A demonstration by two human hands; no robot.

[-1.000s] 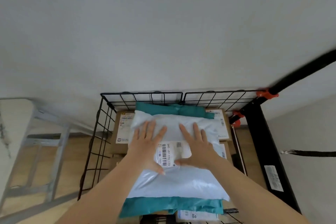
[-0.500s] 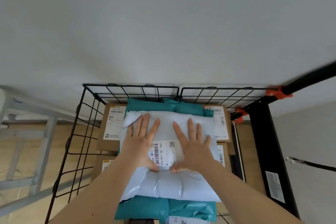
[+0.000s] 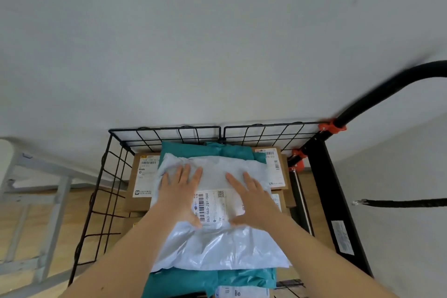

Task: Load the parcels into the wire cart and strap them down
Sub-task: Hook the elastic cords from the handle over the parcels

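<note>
A black wire cart (image 3: 169, 130) stands against a pale wall, filled with parcels. On top lies a pale blue-white poly mailer (image 3: 217, 247) with a barcode label (image 3: 211, 205). Under it is a teal mailer (image 3: 205, 280), and brown cardboard boxes (image 3: 142, 181) lie below. My left hand (image 3: 180, 195) and my right hand (image 3: 251, 201) rest flat on the white mailer, fingers spread, one on each side of the label. Neither hand grips anything.
The cart's black handle (image 3: 387, 89) rises at the right, joined by orange clips (image 3: 330, 126). A black strap with a metal hook (image 3: 396, 203) stretches in from the right edge. A grey metal frame (image 3: 36, 213) stands on the wooden floor at the left.
Both hands stay pressed flat on the white mailer and have slid slightly apart. The view has shifted, showing more of the cart's left side and the handle.
</note>
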